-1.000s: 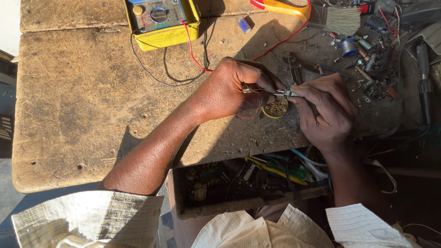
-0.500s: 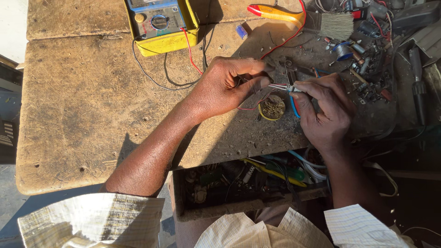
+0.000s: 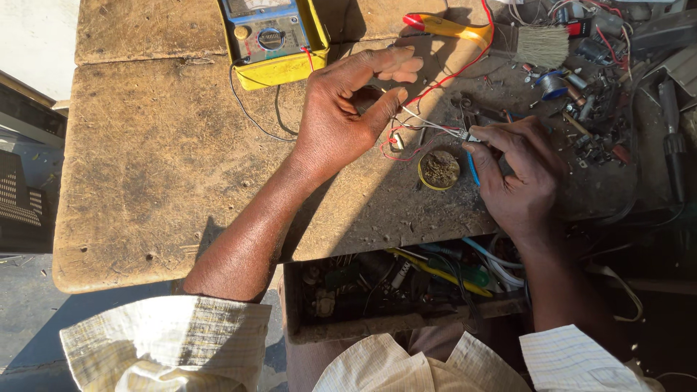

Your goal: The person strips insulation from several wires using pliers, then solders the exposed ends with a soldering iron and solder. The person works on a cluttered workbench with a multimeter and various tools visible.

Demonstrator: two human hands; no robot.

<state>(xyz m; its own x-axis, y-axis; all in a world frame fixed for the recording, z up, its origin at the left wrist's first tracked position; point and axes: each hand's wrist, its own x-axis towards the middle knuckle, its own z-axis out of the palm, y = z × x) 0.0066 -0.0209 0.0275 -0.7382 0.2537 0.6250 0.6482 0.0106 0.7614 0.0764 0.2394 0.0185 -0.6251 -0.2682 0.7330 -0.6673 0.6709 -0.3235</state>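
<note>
A worn wooden surface (image 3: 160, 167) is catching hard sunlight, with a yellow-cased meter (image 3: 272, 36) at its far edge and a heap of small parts to your right. Your left hand (image 3: 341, 109) is hovering over the middle of it, its grip pinched on the thin wire bundle (image 3: 425, 123) between thumb and forefingers. Your right hand (image 3: 519, 178) is clenching a blue-handled tool (image 3: 473, 168), its tip meeting the far end of those wires just above the small round tin (image 3: 438, 169).

You are working on a tiny joint, so you are best keeping the wires taut but not strained between the two hands. Rest the heel of your right hand on the surface to steady the tip. Keep the red lead (image 3: 465, 69) clear of the joint, since it is crossing close behind. The open drawer (image 3: 396, 287) below is full of loose tools, so be minding your forearms at its edge.
</note>
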